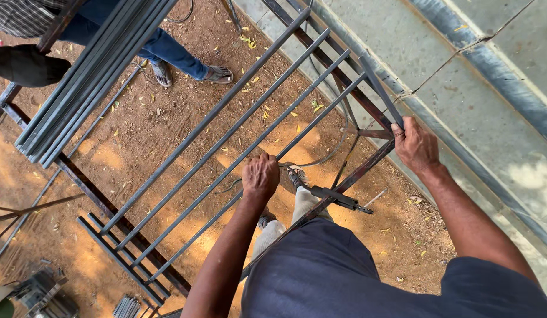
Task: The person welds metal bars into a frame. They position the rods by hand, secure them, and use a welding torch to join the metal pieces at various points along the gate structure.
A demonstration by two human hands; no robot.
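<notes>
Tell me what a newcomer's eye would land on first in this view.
First, the metal grille of long parallel bars running diagonally across the middle, held above the dirt ground. The left hand grips one bar at centre, and the right hand holds the frame's end at right. At top left, another person's legs in sandals stand beside a bundle of steel bars.

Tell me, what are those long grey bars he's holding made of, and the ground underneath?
The long grey bars look like bare steel tube: dull grey, straight-edged, unpainted, though the metal cannot be told for sure. The left hand and right hand both grip them. The reddish-brown ground looks like dry, packed dirt, with small yellow leaves scattered on it.
</notes>
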